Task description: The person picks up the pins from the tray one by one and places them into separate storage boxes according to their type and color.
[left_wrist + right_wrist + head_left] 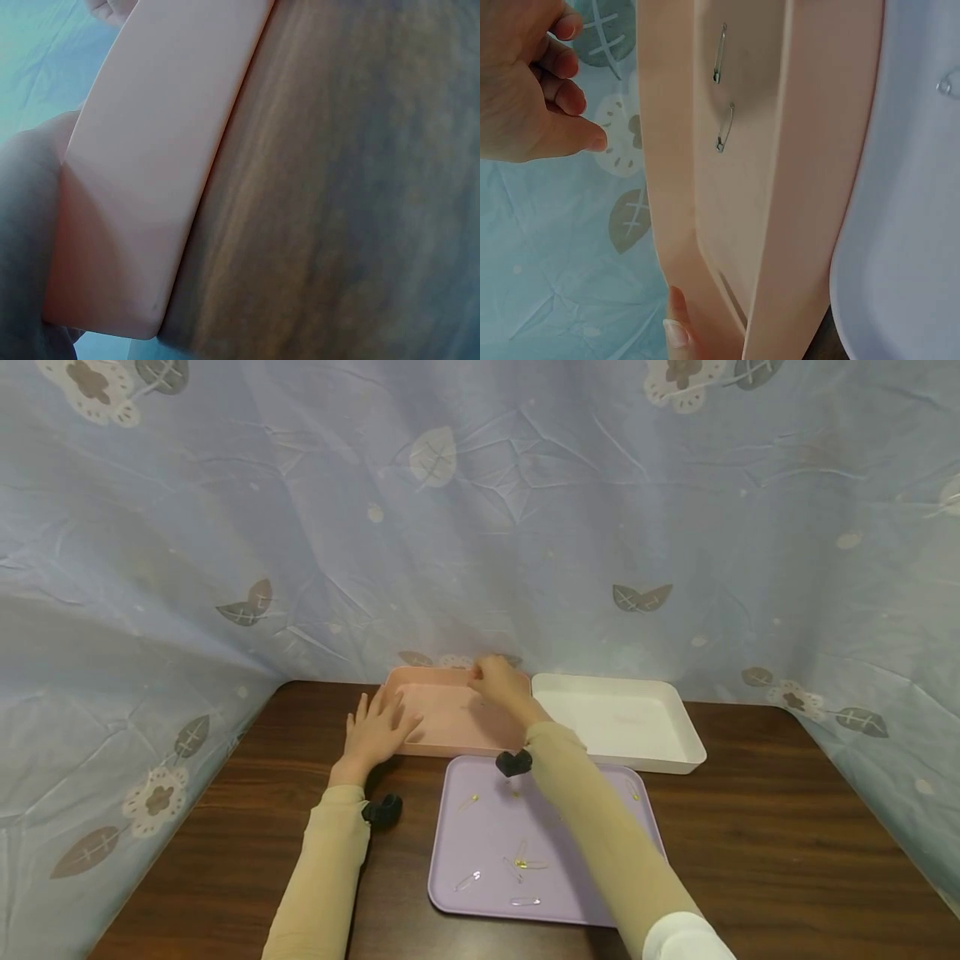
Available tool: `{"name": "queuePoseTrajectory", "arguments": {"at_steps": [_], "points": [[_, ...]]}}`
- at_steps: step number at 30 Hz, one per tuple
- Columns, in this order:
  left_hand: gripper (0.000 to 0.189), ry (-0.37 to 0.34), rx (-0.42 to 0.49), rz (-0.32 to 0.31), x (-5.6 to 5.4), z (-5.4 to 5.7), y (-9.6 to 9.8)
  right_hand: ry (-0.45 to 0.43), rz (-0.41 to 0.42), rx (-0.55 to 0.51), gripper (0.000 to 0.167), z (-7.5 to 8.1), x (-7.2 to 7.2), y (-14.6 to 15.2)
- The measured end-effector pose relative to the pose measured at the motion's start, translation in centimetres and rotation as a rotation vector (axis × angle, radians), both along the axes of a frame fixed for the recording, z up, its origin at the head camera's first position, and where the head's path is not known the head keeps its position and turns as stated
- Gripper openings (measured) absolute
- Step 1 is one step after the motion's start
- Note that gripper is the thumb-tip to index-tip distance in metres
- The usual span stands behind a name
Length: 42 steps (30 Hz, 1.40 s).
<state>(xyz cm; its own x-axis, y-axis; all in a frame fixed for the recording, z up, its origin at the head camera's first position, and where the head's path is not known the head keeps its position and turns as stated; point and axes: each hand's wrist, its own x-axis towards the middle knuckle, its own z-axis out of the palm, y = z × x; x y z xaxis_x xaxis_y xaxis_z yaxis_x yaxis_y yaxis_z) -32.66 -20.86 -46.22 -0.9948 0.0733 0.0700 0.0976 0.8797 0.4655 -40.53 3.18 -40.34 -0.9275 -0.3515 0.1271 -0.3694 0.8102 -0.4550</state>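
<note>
My left hand [371, 731] rests at the left end of a pink tray [442, 714], fingers spread and fairly straight. The left wrist view shows part of this hand along the tray's side. Above the tray's far right side is my right hand [498, 681]. Its fingers are loosely bent, the thumb stands apart, and nothing shows between them in the right wrist view. Two safety pins, one [720, 56] beside the other [726, 129], lie on the pink tray's floor.
Nearer stands a purple tray [468, 835] with several scattered safety pins, some yellow-headed [531, 865] and some silvery [467, 881]. My right forearm crosses it. A white tray [615, 722] sits right of the pink one. Patterned cloth [450, 568] hangs behind the brown table [787, 827].
</note>
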Motion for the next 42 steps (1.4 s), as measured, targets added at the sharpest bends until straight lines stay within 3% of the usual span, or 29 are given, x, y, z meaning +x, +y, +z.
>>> {"name": "queuePoseTrajectory", "arguments": {"at_steps": [9, 21, 34, 42], "points": [[0.079, 0.007, -0.008, -0.003, -0.1, -0.1, 0.5, 0.105, 0.005, 0.053, 0.012, 0.3, 1.6, 1.4], [0.076, 0.026, 0.023, -0.008, -0.1, 0.1, 0.6, 0.194, 0.121, -0.029, 0.012, 1.1, 5.1, 3.1], [0.076, 0.032, 0.040, -0.007, 0.1, 0.3, 0.7, 0.174, 0.143, -0.127, 0.013, 2.1, 9.2, 5.3], [0.078, 0.027, 0.006, -0.001, -0.1, 0.3, 0.7, 0.133, 0.128, -0.144, 0.010, 2.3, 11.4, 6.4]]}}
